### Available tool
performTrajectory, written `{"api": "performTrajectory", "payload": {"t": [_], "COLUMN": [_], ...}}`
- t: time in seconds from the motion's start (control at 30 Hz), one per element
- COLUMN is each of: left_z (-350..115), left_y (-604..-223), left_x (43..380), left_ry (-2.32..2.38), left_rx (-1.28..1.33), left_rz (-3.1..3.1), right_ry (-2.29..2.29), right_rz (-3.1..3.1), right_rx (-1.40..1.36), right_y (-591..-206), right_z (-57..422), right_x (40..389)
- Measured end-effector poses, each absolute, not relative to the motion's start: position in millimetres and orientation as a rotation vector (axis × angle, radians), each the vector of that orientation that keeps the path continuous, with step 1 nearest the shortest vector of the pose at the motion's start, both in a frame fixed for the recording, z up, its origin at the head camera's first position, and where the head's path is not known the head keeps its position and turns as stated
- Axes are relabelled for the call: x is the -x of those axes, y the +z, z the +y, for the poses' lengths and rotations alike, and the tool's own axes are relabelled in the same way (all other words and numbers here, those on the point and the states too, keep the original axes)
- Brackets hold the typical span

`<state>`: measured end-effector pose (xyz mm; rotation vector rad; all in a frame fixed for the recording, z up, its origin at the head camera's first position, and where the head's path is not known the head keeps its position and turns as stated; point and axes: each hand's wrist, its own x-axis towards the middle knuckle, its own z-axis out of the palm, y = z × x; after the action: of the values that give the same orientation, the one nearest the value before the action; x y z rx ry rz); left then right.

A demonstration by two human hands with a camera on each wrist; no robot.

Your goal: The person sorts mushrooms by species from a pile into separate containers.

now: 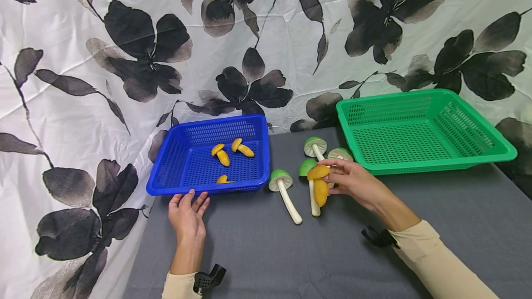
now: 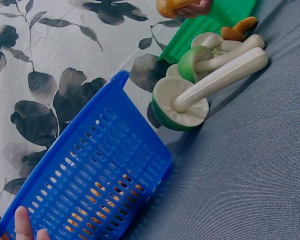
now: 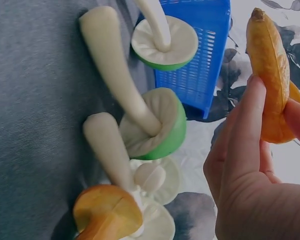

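My right hand (image 1: pixel 353 181) pinches a yellow toy mushroom (image 1: pixel 320 190) between thumb and fingers, above the table. In the right wrist view this mushroom (image 3: pixel 270 55) points stem up. Beneath it lie several green-capped toy mushrooms (image 1: pixel 287 200) with long white stems. Another yellow mushroom (image 3: pixel 107 210) lies beside them, hidden from the head view by my right hand. My left hand (image 1: pixel 188 218) touches the front rim of a blue basket (image 1: pixel 208 189) with fairly straight fingers. Inside that basket are three yellow mushrooms (image 1: pixel 222 155), one partly covered by the front rim.
A green basket (image 1: pixel 428 165) stands at the right rear of the grey-covered table (image 1: pixel 266 257), with no mushrooms visible in it. Behind both baskets hangs a white cloth (image 1: pixel 307 59) with dark flowers. The green-capped mushrooms lie between the two baskets.
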<state>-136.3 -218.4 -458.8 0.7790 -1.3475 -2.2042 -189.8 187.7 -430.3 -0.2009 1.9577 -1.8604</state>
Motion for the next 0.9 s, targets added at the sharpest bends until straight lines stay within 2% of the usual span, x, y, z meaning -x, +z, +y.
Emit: {"api": "performTrajectory", "payload": {"t": [0.9], "left_z": [-218], "left_y": [-457], "left_x": [135], "left_ry": [-2.207], "left_rx": [-0.790], "left_rz": [-1.349], "right_ry": [-1.998], "right_rz": [1.862], "right_rx": [0.188], "right_y": [-408], "right_z": [163], "right_x": [209]}}
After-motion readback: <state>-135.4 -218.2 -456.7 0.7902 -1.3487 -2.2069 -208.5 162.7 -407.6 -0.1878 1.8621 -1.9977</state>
